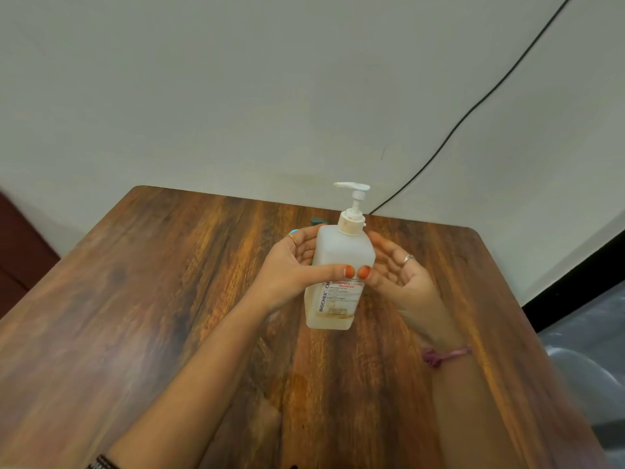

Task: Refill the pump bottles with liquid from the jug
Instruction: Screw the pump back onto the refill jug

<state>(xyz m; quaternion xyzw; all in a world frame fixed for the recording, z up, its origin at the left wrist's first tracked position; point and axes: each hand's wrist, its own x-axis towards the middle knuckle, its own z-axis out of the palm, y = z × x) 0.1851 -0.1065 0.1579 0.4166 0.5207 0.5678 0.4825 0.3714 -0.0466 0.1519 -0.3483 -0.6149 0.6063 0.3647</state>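
Apparently both hands' grip (356, 272) clasps pump bottle (341, 255).

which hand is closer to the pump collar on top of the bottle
Right, by a little. The right hand has fingertips reaching up just beside the pump collar. The left hand grips the pump bottle lower, around its body.
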